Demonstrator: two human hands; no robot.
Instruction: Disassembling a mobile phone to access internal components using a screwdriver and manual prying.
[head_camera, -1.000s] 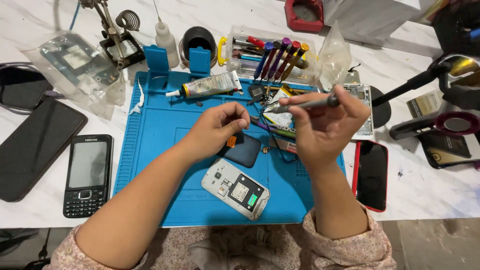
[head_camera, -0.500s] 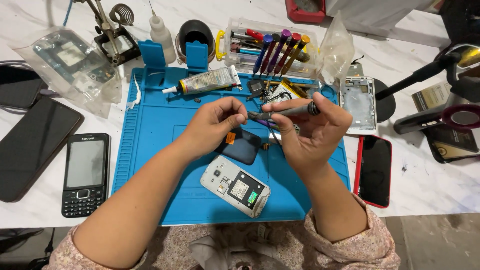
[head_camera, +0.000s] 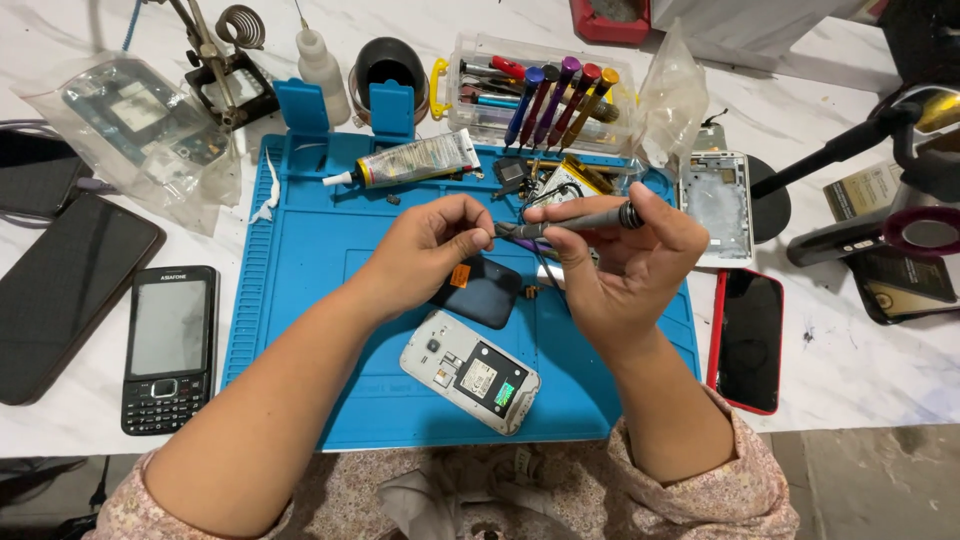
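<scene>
The right hand (head_camera: 625, 260) holds a grey screwdriver (head_camera: 575, 222) level, its tip pointing at the left hand (head_camera: 430, 250), whose fingertips pinch it, perhaps around a small bit. Under both hands lies a black battery (head_camera: 483, 292) on the blue mat (head_camera: 300, 270), with an opened white phone (head_camera: 470, 372) nearer the person.

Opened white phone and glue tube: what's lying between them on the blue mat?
Head view: a dark back cover with an orange sticker, partly under the left hand.
</scene>
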